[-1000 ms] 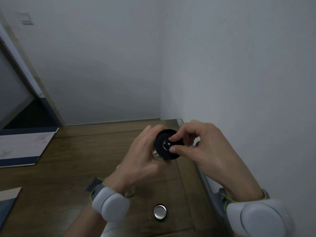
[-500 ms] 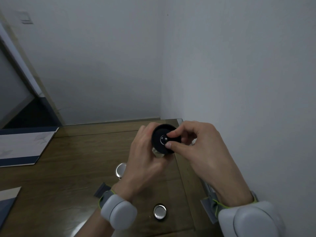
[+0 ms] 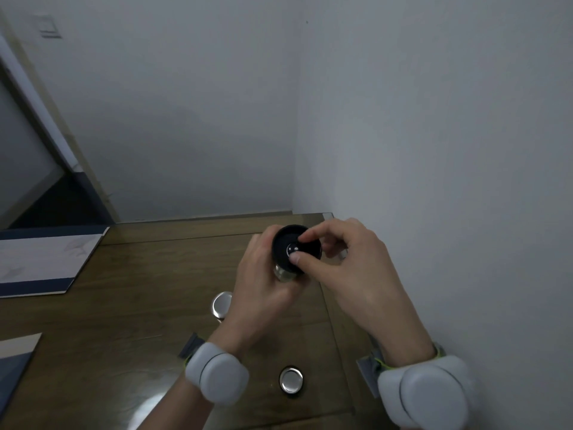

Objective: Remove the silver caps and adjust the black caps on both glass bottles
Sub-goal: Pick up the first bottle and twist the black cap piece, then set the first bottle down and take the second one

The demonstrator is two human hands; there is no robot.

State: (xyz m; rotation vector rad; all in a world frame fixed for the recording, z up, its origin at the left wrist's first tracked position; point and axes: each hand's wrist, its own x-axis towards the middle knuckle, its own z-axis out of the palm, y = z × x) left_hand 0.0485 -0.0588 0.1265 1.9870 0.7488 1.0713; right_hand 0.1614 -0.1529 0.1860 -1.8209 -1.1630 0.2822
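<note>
My left hand (image 3: 263,283) grips a glass bottle (image 3: 285,274) held up above the wooden table; only a small part of its neck shows under the fingers. A round black cap (image 3: 283,248) with a shiny centre sits on top of it. My right hand (image 3: 350,268) pinches that black cap between thumb and forefinger. A second bottle with a silver cap (image 3: 222,305) stands on the table, partly hidden behind my left wrist. One loose silver cap (image 3: 291,377) lies on the table between my forearms.
The wooden table (image 3: 139,305) sits in a room corner, with a white wall close on the right and another behind. A white and navy board (image 3: 40,262) lies at the table's left edge. Another board corner (image 3: 15,352) shows at lower left.
Both hands have lifted the bottle slightly up and away from me. My right fingers have shifted round the black cap. The second bottle's silver cap has come into view behind my left wrist.
</note>
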